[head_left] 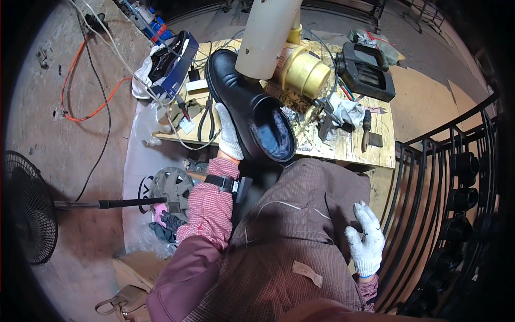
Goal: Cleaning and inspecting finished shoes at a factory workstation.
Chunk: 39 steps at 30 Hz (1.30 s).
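A black slip-on shoe [240, 99] with a bluish fleecy lining lies slanted at the near edge of the wooden table, toe away from me. My left hand [229, 134], in a white knitted glove, grips its left side. Most of that hand's fingers are hidden behind the shoe. My right hand [366, 241], also in a white glove, is beside my lap on the right, fingers apart and nothing in it. Above the shoe's toe stands a machine with a pale column [266, 37] and a yellow stepped part [306, 72].
Pliers [208, 118], a brush [366, 131] and white rags [347, 111] lie on the wooden table [381, 145]. A cut-open black container [367, 72] stands at the back right. A black metal rack [429, 161] is on the right, a fan [32, 209] on the left.
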Each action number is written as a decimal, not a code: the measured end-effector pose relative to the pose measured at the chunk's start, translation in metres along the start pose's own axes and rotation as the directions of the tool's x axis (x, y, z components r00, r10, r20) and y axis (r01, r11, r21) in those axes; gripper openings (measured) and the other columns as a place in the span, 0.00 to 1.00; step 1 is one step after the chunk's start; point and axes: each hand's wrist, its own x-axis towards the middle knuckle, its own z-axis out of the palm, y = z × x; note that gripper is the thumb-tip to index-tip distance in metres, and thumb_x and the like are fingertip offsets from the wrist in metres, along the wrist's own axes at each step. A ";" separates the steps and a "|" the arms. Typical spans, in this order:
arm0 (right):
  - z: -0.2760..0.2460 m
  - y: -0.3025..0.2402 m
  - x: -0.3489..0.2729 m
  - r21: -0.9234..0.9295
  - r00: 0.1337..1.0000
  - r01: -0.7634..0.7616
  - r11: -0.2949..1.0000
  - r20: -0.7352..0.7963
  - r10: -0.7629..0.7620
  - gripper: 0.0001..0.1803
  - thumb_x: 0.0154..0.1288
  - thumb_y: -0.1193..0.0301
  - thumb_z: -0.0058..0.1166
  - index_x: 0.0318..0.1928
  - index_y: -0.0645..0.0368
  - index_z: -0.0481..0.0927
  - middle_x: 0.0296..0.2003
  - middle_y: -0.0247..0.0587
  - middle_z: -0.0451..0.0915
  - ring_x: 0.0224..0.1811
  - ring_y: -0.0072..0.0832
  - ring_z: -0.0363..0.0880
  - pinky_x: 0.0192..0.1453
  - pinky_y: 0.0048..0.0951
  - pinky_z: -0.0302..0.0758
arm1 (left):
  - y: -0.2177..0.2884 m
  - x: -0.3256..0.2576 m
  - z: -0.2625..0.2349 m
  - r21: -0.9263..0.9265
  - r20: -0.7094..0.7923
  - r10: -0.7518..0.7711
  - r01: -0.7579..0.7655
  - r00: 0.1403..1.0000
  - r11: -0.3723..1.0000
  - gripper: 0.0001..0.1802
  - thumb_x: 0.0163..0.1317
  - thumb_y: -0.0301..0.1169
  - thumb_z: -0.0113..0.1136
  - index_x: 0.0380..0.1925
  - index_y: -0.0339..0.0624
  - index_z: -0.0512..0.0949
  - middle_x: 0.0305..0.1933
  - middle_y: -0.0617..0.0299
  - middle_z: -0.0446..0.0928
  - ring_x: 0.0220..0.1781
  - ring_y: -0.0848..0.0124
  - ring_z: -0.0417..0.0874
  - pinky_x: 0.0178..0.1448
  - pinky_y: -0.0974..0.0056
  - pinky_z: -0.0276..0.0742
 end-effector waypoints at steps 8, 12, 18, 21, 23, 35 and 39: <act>-0.002 -0.011 0.018 -0.054 0.999 0.035 0.998 0.041 -0.033 0.28 0.60 0.77 0.66 0.63 0.58 0.80 0.64 0.52 0.77 0.62 0.42 0.81 0.59 0.33 0.83 | -0.024 0.005 0.006 -0.451 0.438 -0.201 0.408 0.876 0.794 0.48 0.72 0.67 0.39 0.74 0.35 0.60 0.72 0.42 0.68 0.72 0.43 0.71 0.80 0.45 0.63; 0.001 -0.019 0.021 -0.075 0.994 0.111 0.991 0.026 -0.110 0.27 0.60 0.72 0.68 0.61 0.57 0.82 0.61 0.53 0.80 0.61 0.46 0.82 0.61 0.37 0.80 | -0.016 -0.007 0.013 -0.427 0.373 -0.213 0.371 0.903 0.824 0.46 0.74 0.64 0.40 0.74 0.34 0.60 0.70 0.42 0.69 0.69 0.45 0.73 0.78 0.47 0.65; 0.008 -0.016 0.015 -0.092 0.995 0.099 0.991 0.021 -0.097 0.25 0.62 0.66 0.67 0.60 0.57 0.82 0.59 0.52 0.81 0.59 0.46 0.83 0.61 0.38 0.80 | -0.005 -0.034 0.023 -0.392 0.227 -0.228 0.303 0.947 0.869 0.42 0.76 0.58 0.44 0.73 0.32 0.59 0.66 0.42 0.70 0.64 0.50 0.76 0.75 0.50 0.70; 0.010 -0.010 0.012 -0.079 0.996 0.088 0.993 0.012 -0.088 0.25 0.63 0.66 0.67 0.60 0.58 0.82 0.59 0.52 0.81 0.59 0.46 0.83 0.61 0.38 0.80 | -0.007 -0.042 -0.006 -0.350 0.143 -0.054 0.101 0.988 0.931 0.42 0.74 0.64 0.42 0.75 0.43 0.61 0.72 0.48 0.68 0.69 0.50 0.73 0.79 0.49 0.64; 0.010 -0.005 0.010 -0.067 0.997 0.083 0.994 0.006 -0.083 0.25 0.63 0.66 0.67 0.60 0.58 0.82 0.59 0.52 0.81 0.59 0.46 0.83 0.61 0.39 0.80 | 0.004 -0.050 -0.003 -0.116 -0.072 0.010 -0.018 0.997 0.993 0.42 0.72 0.67 0.45 0.74 0.50 0.64 0.77 0.57 0.64 0.76 0.57 0.65 0.81 0.50 0.59; 0.009 -0.006 0.030 -0.090 0.993 0.118 0.989 0.028 -0.116 0.25 0.62 0.67 0.68 0.60 0.57 0.82 0.59 0.52 0.81 0.58 0.46 0.83 0.61 0.38 0.79 | 0.049 0.004 0.098 0.512 -0.377 0.540 -0.316 0.753 0.799 0.65 0.62 0.56 0.69 0.81 0.46 0.33 0.80 0.49 0.56 0.76 0.55 0.63 0.75 0.51 0.65; 0.009 -0.013 0.041 -0.110 0.986 0.164 0.980 0.057 -0.159 0.25 0.62 0.66 0.67 0.60 0.56 0.82 0.59 0.50 0.82 0.57 0.44 0.83 0.60 0.38 0.79 | 0.052 0.016 0.075 0.551 -0.361 0.544 -0.297 0.758 0.780 0.65 0.63 0.56 0.69 0.81 0.46 0.32 0.80 0.48 0.55 0.75 0.52 0.65 0.75 0.49 0.66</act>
